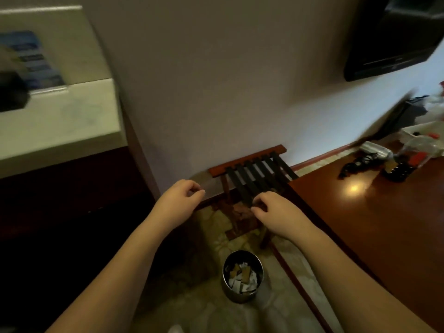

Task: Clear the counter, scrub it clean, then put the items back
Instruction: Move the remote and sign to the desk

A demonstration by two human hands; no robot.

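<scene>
One camera only — worn on the person's head, wide-angle, looking forward and down from standing height. It faces a wall (228, 80) and tilts toward the floor (209, 306) near the feet, both forearms reaching in from the bottom edge. Edges bend and blur — no second view shares the scene.

Both hands (182, 195) (274, 210) seemingly loosely curled, empty

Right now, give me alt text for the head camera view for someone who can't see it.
Two bare hands, left hand and right hand, hover with loosely curled fingers, holding nothing, above a folding luggage rack against the wall. A metal wastebasket holding paper scraps stands on the floor below; a wooden counter lies right.
</scene>
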